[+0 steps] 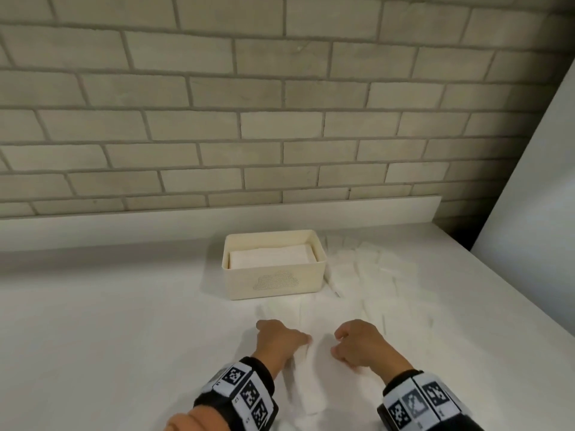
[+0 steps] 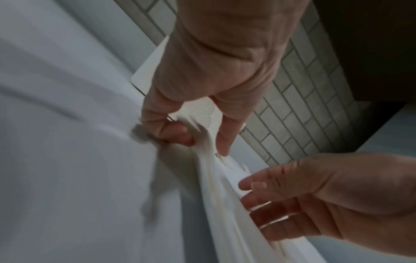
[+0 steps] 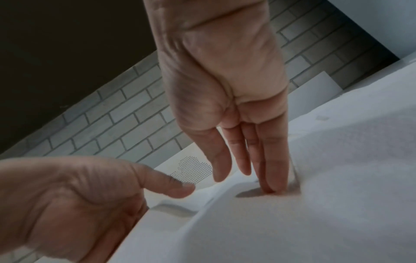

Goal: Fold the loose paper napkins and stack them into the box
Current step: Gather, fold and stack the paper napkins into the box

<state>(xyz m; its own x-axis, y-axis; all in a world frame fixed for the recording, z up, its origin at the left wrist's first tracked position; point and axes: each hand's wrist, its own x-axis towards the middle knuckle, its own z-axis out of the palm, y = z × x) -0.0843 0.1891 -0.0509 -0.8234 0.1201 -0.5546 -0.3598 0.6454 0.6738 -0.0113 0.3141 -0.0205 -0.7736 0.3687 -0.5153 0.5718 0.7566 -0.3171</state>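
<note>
So the left hand [image 1: 281, 337] has a pinching grip on one edge of a thin white paper napkin [image 1: 306, 377] lying on the white desk [image 1: 109, 321], while the right hand [image 1: 357, 343] has its fingers straight, pressing the sheet flat and grasping nothing. If I were doing this fold, I'd keep that right hand pinning the paper, bring the pinched edge over to meet the far edge squarely, then run a finger along the crease. The cream plastic box [image 1: 273, 283] sits just behind, already holding folded napkins, with a loose pile [image 1: 373, 269] to its right. White on white makes the napkin's edges really hard to trace, and how many are left I can't tell.
</note>
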